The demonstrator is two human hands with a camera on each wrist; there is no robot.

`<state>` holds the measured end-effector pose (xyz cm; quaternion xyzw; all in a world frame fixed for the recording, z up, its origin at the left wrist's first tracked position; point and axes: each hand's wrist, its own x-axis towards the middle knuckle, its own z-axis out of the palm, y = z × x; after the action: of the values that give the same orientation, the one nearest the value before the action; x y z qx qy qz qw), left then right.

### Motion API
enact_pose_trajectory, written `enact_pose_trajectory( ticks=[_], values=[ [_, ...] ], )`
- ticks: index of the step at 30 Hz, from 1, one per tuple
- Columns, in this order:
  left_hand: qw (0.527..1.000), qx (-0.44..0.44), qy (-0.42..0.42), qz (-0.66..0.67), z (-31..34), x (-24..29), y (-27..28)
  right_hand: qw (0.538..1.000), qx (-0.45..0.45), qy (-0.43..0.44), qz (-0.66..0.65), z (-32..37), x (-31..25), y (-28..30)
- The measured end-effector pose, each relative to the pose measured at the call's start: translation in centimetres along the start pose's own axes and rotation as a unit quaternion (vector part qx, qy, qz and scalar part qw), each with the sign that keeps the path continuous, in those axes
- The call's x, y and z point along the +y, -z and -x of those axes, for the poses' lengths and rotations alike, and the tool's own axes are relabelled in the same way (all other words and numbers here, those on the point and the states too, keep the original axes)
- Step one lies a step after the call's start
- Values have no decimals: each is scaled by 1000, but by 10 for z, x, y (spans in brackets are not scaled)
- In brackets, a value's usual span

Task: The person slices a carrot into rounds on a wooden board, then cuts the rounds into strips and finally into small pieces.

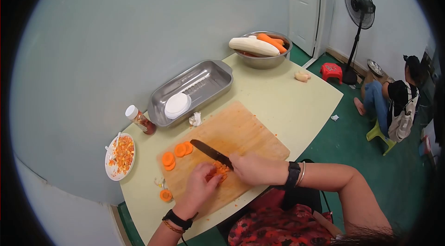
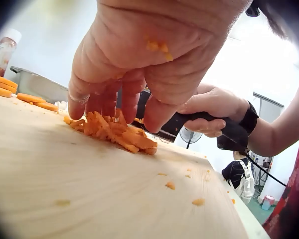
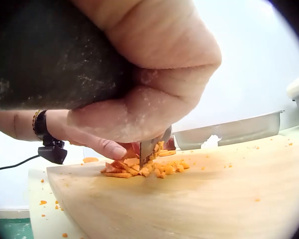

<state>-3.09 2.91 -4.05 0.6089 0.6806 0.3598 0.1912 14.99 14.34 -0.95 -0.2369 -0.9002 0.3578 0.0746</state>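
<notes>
The left hand (image 1: pixel 202 189) is bent over a small heap of cut carrot (image 2: pixel 112 132), with its thumb and fingers close together, holding the bits on the wooden board (image 1: pixel 238 128). The right hand (image 1: pixel 259 168) is wrapped tight around the handle of the knife (image 1: pixel 208 150). The blade stands in the cut carrot, right by the left fingers. Past the left hand, round carrot slices (image 1: pixel 168 158) lie on the board. One more slice (image 1: pixel 165 195) is on the table, to the left of that hand. Farther left sits a white plate (image 1: pixel 110 170) with tiny orange and yellow bits. A jar (image 1: pixel 147 126) with a white lid and a metal pan (image 1: pixel 208 86) are beyond both hands. Farthest off is a round metal bowl (image 1: pixel 264 63) with big carrots (image 1: pixel 271 42) in it.
</notes>
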Motion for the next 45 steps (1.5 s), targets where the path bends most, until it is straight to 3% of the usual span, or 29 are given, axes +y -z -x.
enact_pose_trajectory(
  ticks=[2,8,14,19,22,28,37,45],
  values=[
    [999,-33,28,-1,-1,-6,2,1000,-1,5,7,3,-3,-1],
    [997,-20,-34,-63,-3,-10,0,1000,-6,28,1,3,0,-9],
    [996,-24,-30,-82,-5,-12,-3,999,-45,16,16,1,-2,-7],
    [998,-18,-26,-59,-6,-7,-2,998,-42,43,29,-20,-5,-17],
    [997,-19,-32,-66,-6,-6,-1,1000,-16,6,8,-30,2,-22],
    [994,-16,-45,-94,-5,-6,-1,1000,9,27,-12,-12,3,-14],
    [998,-15,-20,-60,-7,-1,0,998,-56,8,12,6,-11,-3],
    [996,-16,-44,-77,-8,-1,0,998,-36,35,40,-15,-12,-18]
  ],
)
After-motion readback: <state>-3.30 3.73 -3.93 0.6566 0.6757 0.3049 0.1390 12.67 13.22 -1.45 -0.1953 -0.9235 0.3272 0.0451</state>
